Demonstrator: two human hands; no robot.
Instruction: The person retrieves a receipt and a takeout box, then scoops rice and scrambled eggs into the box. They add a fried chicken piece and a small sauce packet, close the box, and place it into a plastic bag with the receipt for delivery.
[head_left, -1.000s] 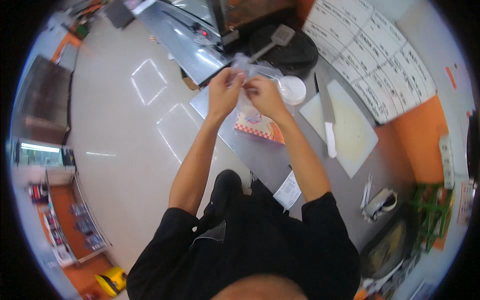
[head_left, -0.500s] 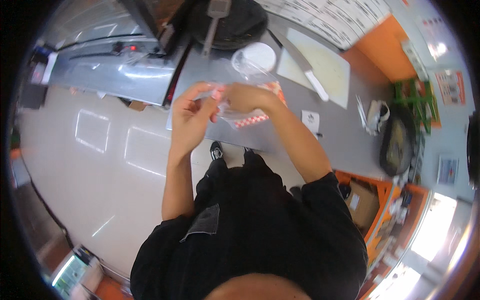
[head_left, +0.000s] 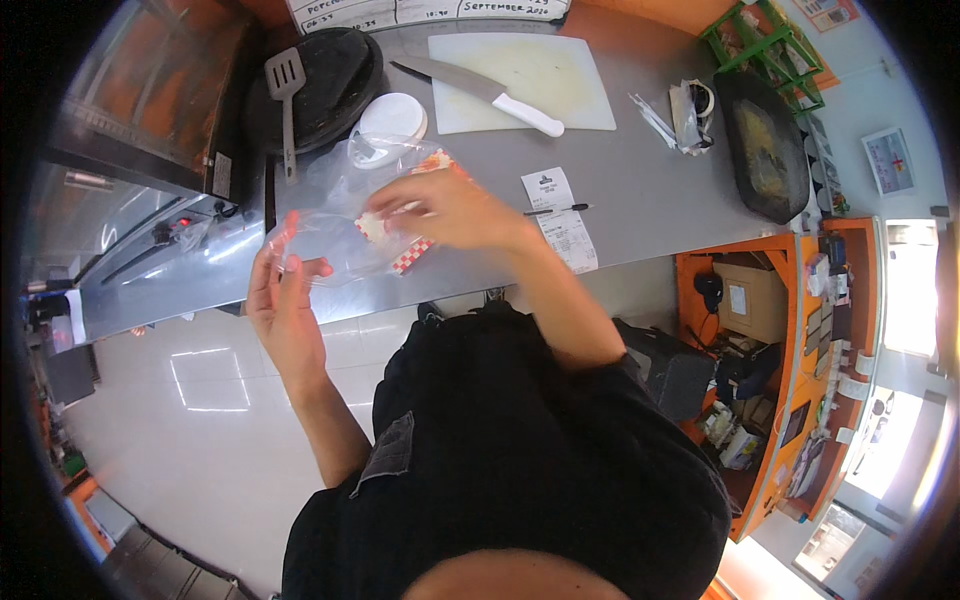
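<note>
My left hand [head_left: 285, 285] pinches the rim of a clear plastic bag [head_left: 335, 245] between thumb and fingers at the table's front edge. The bag stretches toward a red-and-white checkered paper food wrapper [head_left: 412, 256]. Over that wrapper is my right hand [head_left: 445, 205], palm down, its fingers curled and closed on the paper's upper part. Clear film surrounds part of the wrapper, but how far the paper lies inside the bag I cannot tell. What the wrapper holds is hidden by my right hand.
Behind the bag are a white round lid [head_left: 398, 116], a black pan [head_left: 330, 85] and a slotted spatula [head_left: 286, 90]. A knife [head_left: 500, 97] lies on a white cutting board [head_left: 560, 80]. Rightward are a receipt [head_left: 562, 230], a pen [head_left: 560, 210] and a dark tray [head_left: 762, 150].
My hands have moved apart, the left one drawing the bag's rim leftward. My right hand has shifted onto the checkered wrapper. The head view has turned, bringing the receipt and shelves further in.
</note>
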